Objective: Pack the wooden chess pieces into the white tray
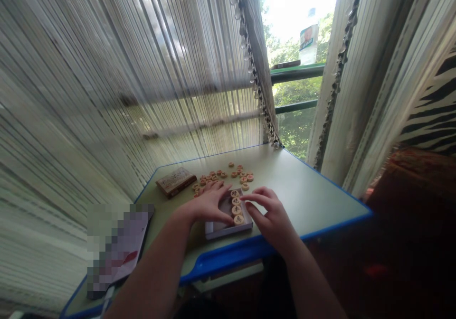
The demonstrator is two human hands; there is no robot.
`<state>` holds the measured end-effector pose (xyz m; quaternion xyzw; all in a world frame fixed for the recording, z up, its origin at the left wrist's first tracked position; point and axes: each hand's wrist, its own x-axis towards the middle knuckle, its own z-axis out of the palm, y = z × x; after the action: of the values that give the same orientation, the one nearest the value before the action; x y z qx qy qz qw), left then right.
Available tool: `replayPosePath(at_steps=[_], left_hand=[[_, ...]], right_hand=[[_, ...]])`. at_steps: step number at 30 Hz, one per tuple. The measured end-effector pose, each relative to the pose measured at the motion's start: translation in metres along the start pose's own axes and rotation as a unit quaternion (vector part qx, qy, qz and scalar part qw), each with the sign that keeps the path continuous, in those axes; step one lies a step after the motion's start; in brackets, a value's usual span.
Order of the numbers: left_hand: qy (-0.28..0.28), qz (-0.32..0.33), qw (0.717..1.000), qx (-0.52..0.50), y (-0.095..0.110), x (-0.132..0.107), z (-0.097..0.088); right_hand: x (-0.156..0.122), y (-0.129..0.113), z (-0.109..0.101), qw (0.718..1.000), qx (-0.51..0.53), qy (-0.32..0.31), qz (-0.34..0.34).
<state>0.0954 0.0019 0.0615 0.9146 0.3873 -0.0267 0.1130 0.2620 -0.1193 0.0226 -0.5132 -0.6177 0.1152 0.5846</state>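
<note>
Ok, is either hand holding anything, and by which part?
Can't tell for certain: the left hand reaches over the open box, by the lowest piece; the right hand is beside the upper pieces.

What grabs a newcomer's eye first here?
Likely the bright window between the curtains, upper right of centre, with a clear bottle by its green rail. Next, the left hand and right hand at a shallow open box, where four round pieces form a column. Beyond it, more pieces lie scattered beside a brown box.
</note>
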Motion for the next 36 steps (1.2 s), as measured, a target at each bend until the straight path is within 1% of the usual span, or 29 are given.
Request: replayPosePath(at_steps=[7, 11, 15, 19, 23, 25, 28, 30, 31, 34, 36], left_hand=[[-0.022, -0.001, 1.000, -0.003, 0.003, -0.001, -0.006], [-0.010, 0.006, 1.000, 0.000, 0.004, -0.001, -0.005], [-0.005, -0.002, 1.000, 0.005, 0.003, -0.001, -0.004], [0.011, 0.013, 1.000, -0.008, 0.000, 0.001, -0.002], [0.023, 0.011, 1.000, -0.006, -0.001, 0.002, -0.001], [0.028, 0.013, 1.000, -0.004, 0.001, 0.001, -0.002], [0.038, 0.030, 0.999, -0.019, 0.004, 0.001, -0.006], [0.061, 0.030, 0.997, -0.023, 0.004, 0.002, -0.009], [0.085, 0.019, 0.996, -0.019, 0.003, 0.003, -0.010], [0.201, -0.042, 0.979, 0.006, -0.004, 0.007, -0.012], [0.259, -0.078, 0.963, 0.015, -0.010, 0.009, -0.012]], right_hand=[[0.001, 0.002, -0.001, 1.000, 0.013, -0.010, 0.022], [0.000, 0.001, -0.003, 0.999, 0.006, -0.023, 0.028], [-0.001, 0.000, -0.005, 0.999, 0.007, -0.037, 0.036], [-0.001, 0.000, -0.005, 0.998, 0.000, -0.040, 0.039], [-0.001, 0.000, -0.004, 0.998, -0.011, -0.043, 0.042], [0.000, 0.000, -0.004, 0.998, -0.011, -0.037, 0.041], [0.001, 0.002, -0.005, 0.998, 0.001, 0.005, 0.061], [0.002, 0.003, -0.006, 0.995, 0.010, 0.037, 0.092], [0.003, 0.003, -0.007, 0.993, 0.012, 0.047, 0.105], [0.003, 0.004, -0.007, 0.991, 0.015, 0.046, 0.123], [0.004, 0.006, -0.006, 0.992, 0.009, 0.036, 0.121]])
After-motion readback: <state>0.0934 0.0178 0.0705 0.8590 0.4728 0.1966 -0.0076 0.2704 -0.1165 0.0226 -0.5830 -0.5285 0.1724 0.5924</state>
